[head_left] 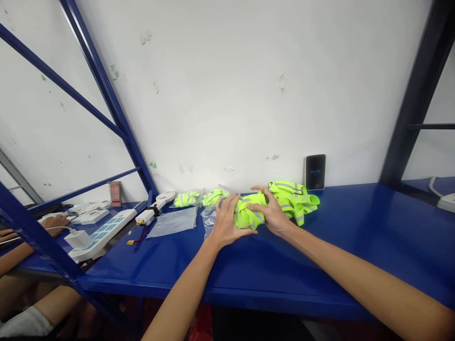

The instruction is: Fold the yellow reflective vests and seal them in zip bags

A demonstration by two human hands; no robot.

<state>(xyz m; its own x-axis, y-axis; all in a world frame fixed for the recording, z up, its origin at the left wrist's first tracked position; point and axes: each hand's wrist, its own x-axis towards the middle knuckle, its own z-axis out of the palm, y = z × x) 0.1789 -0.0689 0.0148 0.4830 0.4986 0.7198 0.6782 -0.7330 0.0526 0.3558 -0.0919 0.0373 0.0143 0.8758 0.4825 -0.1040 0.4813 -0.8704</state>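
Note:
A bundle of neon yellow reflective vest straps [249, 213] lies on the blue shelf top [320, 255]. My left hand [225, 222] presses its left side, fingers spread over it. My right hand [272, 210] grips the bundle from the right and top. More of the same yellow material [295, 196] is heaped just behind my right hand. Two small folded yellow bundles [186, 199] [215, 195] in clear wrap lie to the left near the wall.
Clear plastic bags [174, 221] lie left of my hands. A white handheld fan [156, 207], a white power strip [103, 232] with a plug, and a black device [314, 172] against the wall. Another person's hand [53, 221] rests at far left. Blue rack struts [106, 90] cross left.

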